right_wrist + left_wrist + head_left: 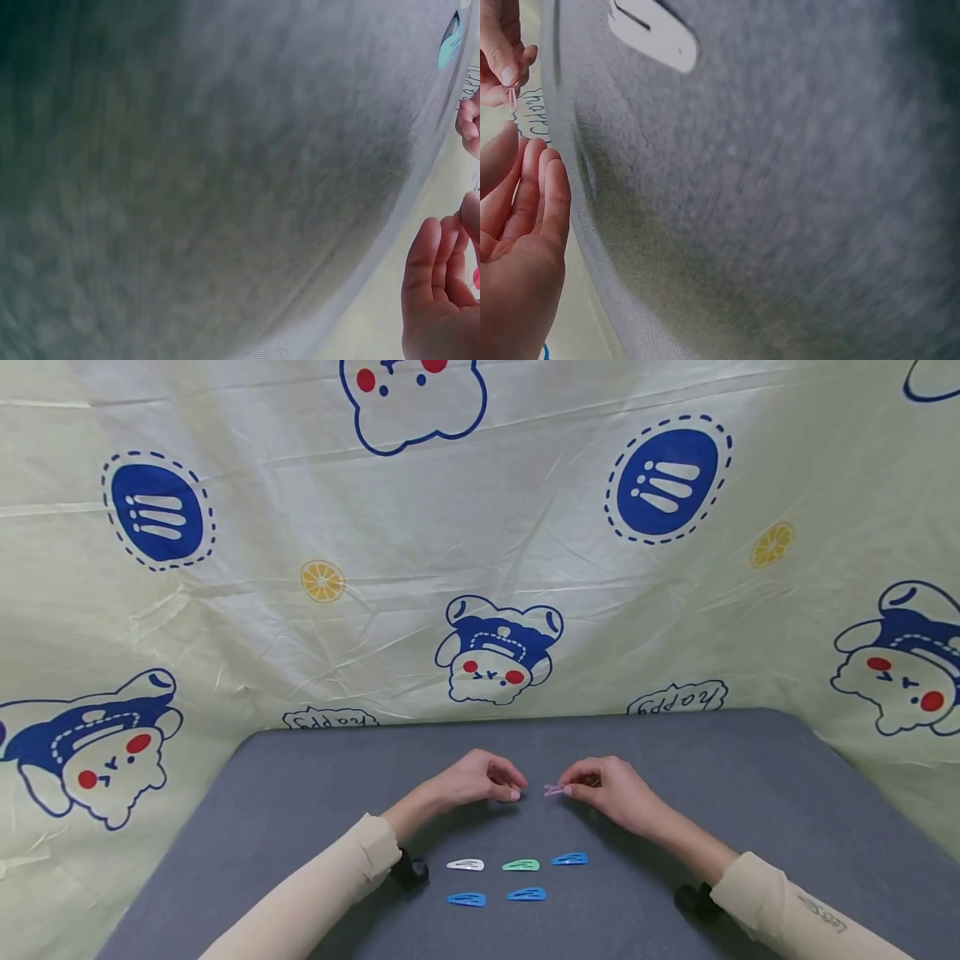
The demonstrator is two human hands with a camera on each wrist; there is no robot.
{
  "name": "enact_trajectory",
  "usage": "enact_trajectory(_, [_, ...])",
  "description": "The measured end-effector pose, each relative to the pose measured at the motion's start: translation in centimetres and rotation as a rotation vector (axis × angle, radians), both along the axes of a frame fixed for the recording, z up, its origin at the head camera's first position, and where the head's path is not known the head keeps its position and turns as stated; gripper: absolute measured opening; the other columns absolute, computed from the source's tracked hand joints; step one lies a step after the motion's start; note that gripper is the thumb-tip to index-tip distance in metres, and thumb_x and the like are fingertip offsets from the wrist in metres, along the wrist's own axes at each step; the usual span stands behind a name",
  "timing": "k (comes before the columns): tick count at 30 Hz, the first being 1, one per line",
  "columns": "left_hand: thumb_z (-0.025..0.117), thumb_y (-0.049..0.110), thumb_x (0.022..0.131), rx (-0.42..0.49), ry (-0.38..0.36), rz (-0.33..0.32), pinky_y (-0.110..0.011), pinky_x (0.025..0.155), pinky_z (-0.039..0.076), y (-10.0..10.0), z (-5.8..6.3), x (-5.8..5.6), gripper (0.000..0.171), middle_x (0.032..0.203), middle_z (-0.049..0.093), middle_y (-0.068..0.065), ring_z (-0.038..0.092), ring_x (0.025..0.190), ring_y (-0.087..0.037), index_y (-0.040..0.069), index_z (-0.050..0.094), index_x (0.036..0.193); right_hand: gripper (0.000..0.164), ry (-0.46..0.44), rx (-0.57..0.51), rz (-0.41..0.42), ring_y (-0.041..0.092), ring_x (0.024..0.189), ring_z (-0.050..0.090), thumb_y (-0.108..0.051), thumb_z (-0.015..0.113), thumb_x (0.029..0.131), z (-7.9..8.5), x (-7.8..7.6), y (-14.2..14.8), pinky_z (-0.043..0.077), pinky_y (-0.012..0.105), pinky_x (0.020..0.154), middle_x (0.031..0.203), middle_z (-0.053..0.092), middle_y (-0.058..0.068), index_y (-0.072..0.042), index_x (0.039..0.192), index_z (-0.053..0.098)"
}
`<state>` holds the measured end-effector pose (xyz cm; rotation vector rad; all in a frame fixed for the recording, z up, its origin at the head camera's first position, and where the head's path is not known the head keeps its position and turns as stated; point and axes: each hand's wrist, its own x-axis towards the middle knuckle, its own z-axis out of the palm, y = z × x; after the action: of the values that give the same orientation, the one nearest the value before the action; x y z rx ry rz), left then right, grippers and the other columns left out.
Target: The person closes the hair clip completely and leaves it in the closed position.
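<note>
Between the thumb and fingertips of my right hand [611, 789], a small pink snap hair clip [552, 790] is pinched above the grey table. It points toward my left hand [480, 777], which hovers a short gap away with loosely bent fingers and nothing visible in them. The left wrist view shows the left thumb apart from the fingers, and the pink clip's narrow loop [513, 99] poking out of the other hand. Nearer to me lie a white clip [465, 865], a green clip [521, 865] and a blue clip [569, 859] in a row.
Two more blue clips, one on the left [467, 900] and one on the right [526, 894], lie in front of that row. The grey table [315, 810] meets a printed cream curtain [390, 543] at its back and sides.
</note>
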<state>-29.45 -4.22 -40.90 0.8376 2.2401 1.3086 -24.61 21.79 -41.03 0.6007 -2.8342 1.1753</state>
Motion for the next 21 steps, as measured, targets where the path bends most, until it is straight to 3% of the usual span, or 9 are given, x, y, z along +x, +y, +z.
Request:
enact_trajectory(9, [0.070,0.013,0.092,0.055,0.011,0.032,-0.030,0.081,0.046,-0.9,0.5,0.7,0.024,0.102,0.070,-0.002,0.058,0.090,-0.017,0.002,0.072,0.113,0.011,0.055,-0.031,-0.033,0.016,0.081,0.057,-0.012,0.071,0.091,0.8,1.5,-0.5,0.050,0.029,0.070,0.092,0.065,-0.007,-0.020,0.096,0.075])
enact_trajectory(15, [0.072,0.013,0.091,0.090,0.032,0.050,-0.030,0.082,0.047,-1.3,1.4,1.6,0.025,0.107,0.070,-0.011,0.059,0.091,-0.018,0.001,0.071,0.113,0.011,0.086,-0.057,-0.051,0.015,0.081,0.057,-0.012,0.072,0.091,1.2,2.4,-1.0,0.051,0.029,0.070,0.092,0.065,-0.008,-0.021,0.097,0.075])
enact_trajectory(21, [0.072,0.017,0.091,0.104,0.093,0.080,-0.031,0.083,0.049,-2.0,2.2,2.8,0.023,0.101,0.071,-0.001,0.061,0.091,-0.017,0.007,0.073,0.111,0.012,0.127,-0.091,-0.084,0.015,0.078,0.056,-0.012,0.073,0.089,1.8,3.3,-1.7,0.050,0.027,0.067,0.091,0.065,-0.008,-0.021,0.096,0.075])
